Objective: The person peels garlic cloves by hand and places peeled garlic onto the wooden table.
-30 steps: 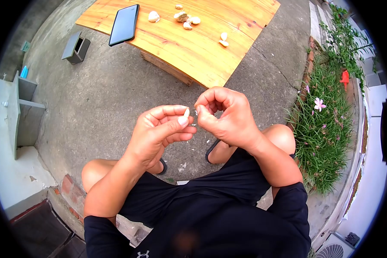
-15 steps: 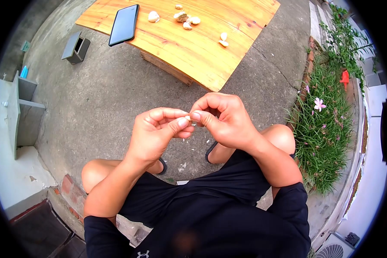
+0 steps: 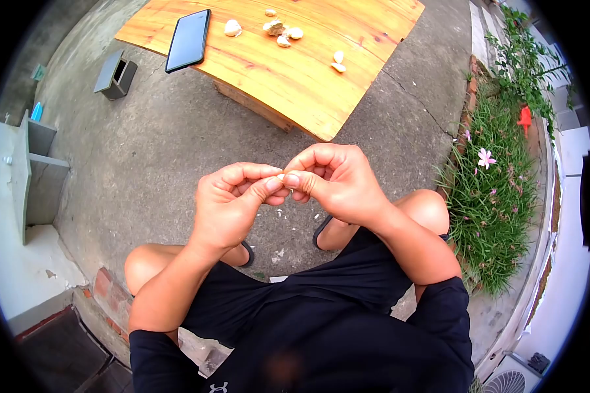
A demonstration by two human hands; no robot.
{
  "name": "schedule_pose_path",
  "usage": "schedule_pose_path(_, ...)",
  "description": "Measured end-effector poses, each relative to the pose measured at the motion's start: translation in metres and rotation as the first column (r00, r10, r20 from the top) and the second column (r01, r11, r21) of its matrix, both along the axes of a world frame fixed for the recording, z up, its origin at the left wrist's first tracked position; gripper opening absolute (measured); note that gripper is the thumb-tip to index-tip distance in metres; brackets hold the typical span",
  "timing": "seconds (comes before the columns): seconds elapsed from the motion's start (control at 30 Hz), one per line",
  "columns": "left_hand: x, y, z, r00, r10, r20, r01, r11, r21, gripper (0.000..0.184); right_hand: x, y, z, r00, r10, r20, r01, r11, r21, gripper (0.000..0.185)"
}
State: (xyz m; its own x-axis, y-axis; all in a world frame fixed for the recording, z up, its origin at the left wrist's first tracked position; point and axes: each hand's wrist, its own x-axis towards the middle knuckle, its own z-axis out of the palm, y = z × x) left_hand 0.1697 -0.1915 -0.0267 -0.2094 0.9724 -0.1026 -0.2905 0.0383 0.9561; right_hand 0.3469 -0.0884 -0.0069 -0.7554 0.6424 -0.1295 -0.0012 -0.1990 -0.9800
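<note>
Between my fingertips, above the ground and in front of the table edge, is a small pale garlic clove (image 3: 281, 176), mostly hidden. My left hand (image 3: 229, 203) pinches it between thumb and index finger. From the other side my right hand (image 3: 341, 187) grips it with thumb and curled fingers, the tips of both hands touching. On the wooden table (image 3: 295, 85) lie several garlic pieces: a whitish one (image 3: 233, 27) near the phone, a cluster (image 3: 275, 27) in the middle, and two peeled-looking cloves (image 3: 338, 62) towards the right.
A dark-framed phone (image 3: 189, 40) lies at the table's left edge. A small grey box (image 3: 116, 75) stands on the concrete floor (image 3: 151, 144) to the left. Grass with pink flowers (image 3: 495, 196) borders the right side. White scraps (image 3: 295, 213) are scattered between my feet.
Both hands have shifted slightly left, and their fingertips are closer together. Less of the clove shows between them now. The things on the table stay as they were.
</note>
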Motion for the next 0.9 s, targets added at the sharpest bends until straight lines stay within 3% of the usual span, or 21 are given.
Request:
schedule_pose_path(0.17,0.003,-0.002,-0.004,1.0,0.006,-0.023,-0.005,1.0,0.027,0.013,0.001,0.003,-0.009,1.0,0.011,-0.025,-0.015,0.989,-0.146,0.015)
schedule_pose_path(0.37,0.003,-0.001,-0.005,0.998,-0.012,-0.066,0.018,0.996,0.089,0.014,-0.003,-0.003,-0.013,0.997,-0.001,0.075,0.009,0.995,-0.103,0.019)
schedule_pose_path(0.47,-0.001,0.001,-0.004,1.0,-0.01,0.027,0.008,0.997,0.075,0.014,-0.004,-0.001,-0.016,0.993,-0.031,-0.116,0.005,0.975,-0.221,0.02)
schedule_pose_path(0.7,-0.002,0.001,-0.004,1.0,0.01,0.022,-0.011,0.998,0.054,0.014,-0.001,0.003,-0.002,0.999,0.002,-0.049,-0.008,0.992,-0.129,0.013)
schedule_pose_path(0.9,-0.006,0.002,-0.005,1.0,0.005,0.029,-0.006,1.0,0.031,0.014,-0.004,-0.007,-0.007,0.982,-0.044,-0.184,0.03,0.997,-0.078,0.014)
